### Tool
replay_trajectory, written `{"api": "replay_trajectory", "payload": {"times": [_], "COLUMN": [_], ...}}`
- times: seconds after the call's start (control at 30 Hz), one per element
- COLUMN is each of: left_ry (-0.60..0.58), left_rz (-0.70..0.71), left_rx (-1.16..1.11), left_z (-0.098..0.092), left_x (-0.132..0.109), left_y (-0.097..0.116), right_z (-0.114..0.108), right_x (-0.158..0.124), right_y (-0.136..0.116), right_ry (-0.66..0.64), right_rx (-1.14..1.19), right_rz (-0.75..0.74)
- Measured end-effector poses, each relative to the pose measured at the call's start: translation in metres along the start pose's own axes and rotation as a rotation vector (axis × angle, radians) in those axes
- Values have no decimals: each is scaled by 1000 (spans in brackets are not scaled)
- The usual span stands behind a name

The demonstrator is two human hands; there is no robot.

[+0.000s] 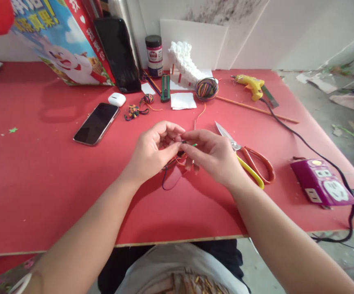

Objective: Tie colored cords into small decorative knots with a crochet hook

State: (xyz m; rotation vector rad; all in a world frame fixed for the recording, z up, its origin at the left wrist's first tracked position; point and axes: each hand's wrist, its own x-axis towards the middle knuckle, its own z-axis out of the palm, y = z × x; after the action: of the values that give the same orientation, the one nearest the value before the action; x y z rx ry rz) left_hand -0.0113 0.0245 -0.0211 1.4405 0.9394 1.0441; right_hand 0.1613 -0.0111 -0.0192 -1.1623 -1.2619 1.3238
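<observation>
Over the middle of the red table, my left hand [155,153] and my right hand [215,153] meet with their fingertips pinched together. Between them is multicoloured yarn [181,154], mostly hidden by the fingers, so its shape cannot be made out. A dark blue strand hangs in a loop below, and an orange strand runs up toward a ball of multicoloured yarn [206,88]. Scissors [244,157] with one red and one yellow handle lie partly open beside my right hand. Farther back sit a small knotted yarn piece [134,111] and a little yarn ball [148,98].
To the left lie a phone [97,123] and a white earbud case [116,99]. At the back stand a colourful bag [69,45], a dark phone [117,53], a jar [154,56] and a white model [184,61]. Rightward are a yellow glue gun [250,85] and a purple power block [323,181].
</observation>
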Motion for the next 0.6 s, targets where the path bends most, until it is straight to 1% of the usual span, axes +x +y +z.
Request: {"api": "replay_trajectory", "payload": {"times": [0.1, 0.2, 0.33, 0.47, 0.53, 0.6], "left_ry": [-7, -5, 11, 6, 11, 17], "left_rz": [23, -8, -28, -42, -52, -66], "left_rx": [54, -14, -84, -112, -124, -148], "left_z": [0, -1, -2, -3, -2, -2], "left_x": [0, 1, 2, 1, 1, 1], "left_y": [0, 0, 1, 1, 1, 2], "right_z": [1, 0, -1, 0, 0, -1], "right_x": [1, 3, 6, 5, 4, 4], "right_y": [1, 0, -1, -2, -1, -1], "right_ry": [66, 108, 134, 90, 62, 66], "right_rx": [-31, -12, 101, 141, 133, 118], "right_rz": [-9, 46, 86, 99, 85, 62]}}
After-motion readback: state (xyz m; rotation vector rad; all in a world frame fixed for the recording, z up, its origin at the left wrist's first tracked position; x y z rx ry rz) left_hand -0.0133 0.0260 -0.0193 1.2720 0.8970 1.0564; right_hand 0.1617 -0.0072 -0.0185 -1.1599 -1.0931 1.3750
